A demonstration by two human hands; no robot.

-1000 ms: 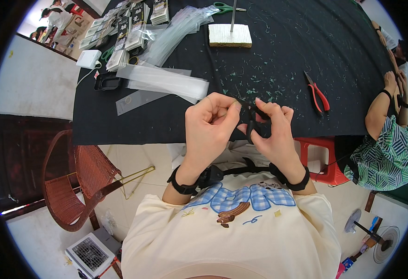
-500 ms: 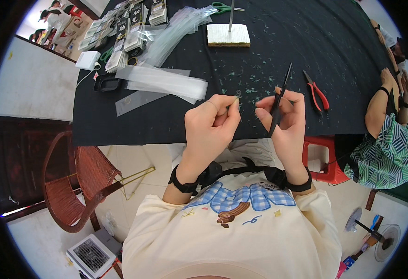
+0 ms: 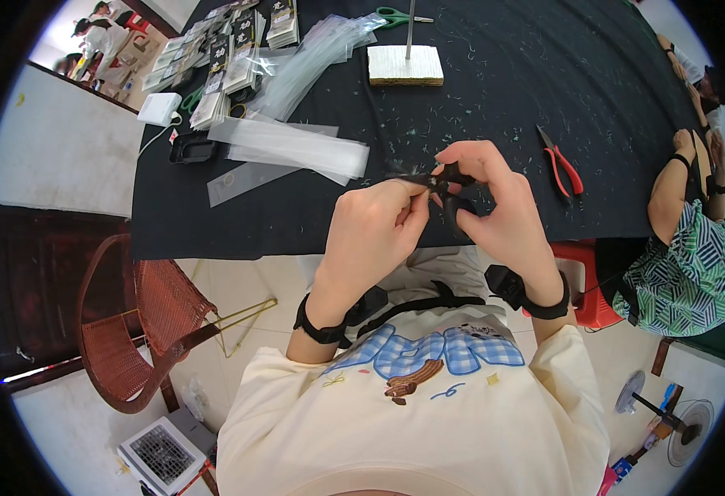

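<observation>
Near the table's front edge, my left hand point(image 3: 375, 219) is closed in a pinch. Whatever lies between its fingertips is too small and hidden to make out. Black-handled scissors point(image 3: 455, 178) are in my right hand point(image 3: 499, 194), its fingers curled round the handle loops. Their blades point left and lie right at the left fingertips. Beyond my hands, small green scraps point(image 3: 412, 132) litter the black cloth. To the right of my right hand lie red-handled pliers point(image 3: 564, 169), apart from it.
Clear plastic sleeves point(image 3: 296, 149) lie left of my hands, with packaged cards point(image 3: 230, 66) behind. A metal rod stands in a white block point(image 3: 406, 66) farther back, near green-handled scissors point(image 3: 391, 16). A black tray point(image 3: 191, 149) sits left. Another person's arm point(image 3: 668, 190) rests at right.
My right hand has turned and moved left, bringing the scissors from upright to pointing at my left fingertips. My left hand stays pinched in nearly the same place.
</observation>
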